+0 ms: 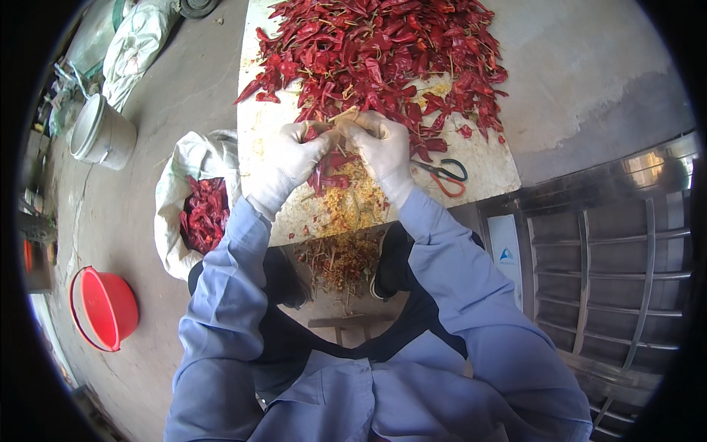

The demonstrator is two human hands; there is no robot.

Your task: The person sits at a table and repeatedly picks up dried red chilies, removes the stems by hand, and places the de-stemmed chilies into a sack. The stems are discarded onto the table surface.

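Observation:
My left hand [291,160], in a white glove with yellowed fingertips, is closed on a dried red chili pepper [311,133]. Its fingertips meet those of my right hand [384,151], gloved the same way and closed in a pinch; what lies between the right fingers is hidden. Both hands are above the near part of a pale board [482,166]. Beyond them spreads a big heap of dried red chilies [383,55]. Just under the hands are a few more red pods [329,177] and scattered yellow seeds [350,206]. Scissors [445,177] with black and orange handles lie right of my right hand.
Left of the board stands an open white sack [173,214] holding red chilies [206,214]. A red bucket [110,309] and a white bucket [110,136] stand farther left. Seeds and stems [339,265] litter the ground between my feet. A metal-barred frame [582,280] borders the right side.

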